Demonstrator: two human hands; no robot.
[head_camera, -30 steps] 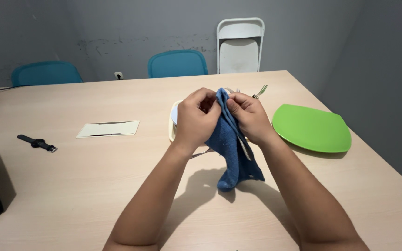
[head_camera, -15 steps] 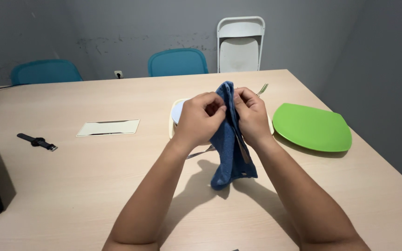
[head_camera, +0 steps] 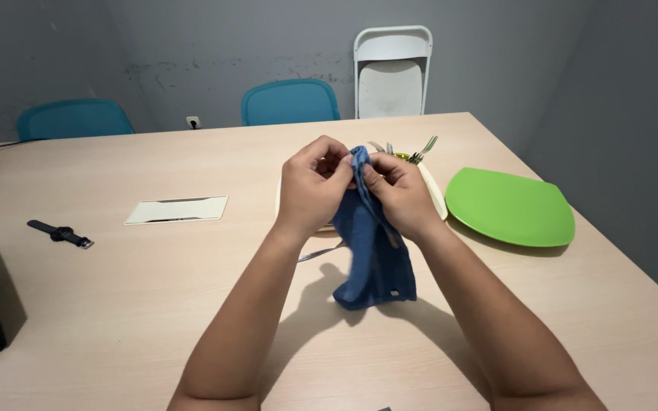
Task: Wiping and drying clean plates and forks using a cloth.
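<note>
The pale wooden bench (head_camera: 154,304) filled most of the view, with two teal chairs (head_camera: 291,103) and a white folding chair (head_camera: 392,72) standing along its far edge. On the right of the bench lay a green plate (head_camera: 515,209), bare on top. Just left of it sat a cream tray (head_camera: 434,199), mostly hidden behind the hands; forks (head_camera: 423,148) and other cutlery lay in it, their tines poking out past its far rim, and a metal handle (head_camera: 317,252) stuck out below the left wrist.

A blue cloth (head_camera: 375,259) hung between both hands above the bench, in front of the tray, its lower end drooping close to the bench top. The left hand (head_camera: 310,190) pinched the cloth's top edge with fingers pressed together. The right hand (head_camera: 397,194) pinched the same edge from the other side, fingertips almost meeting the left's.

Further left lay a flat cream cable hatch (head_camera: 177,209) and a black wristwatch (head_camera: 61,234).
</note>
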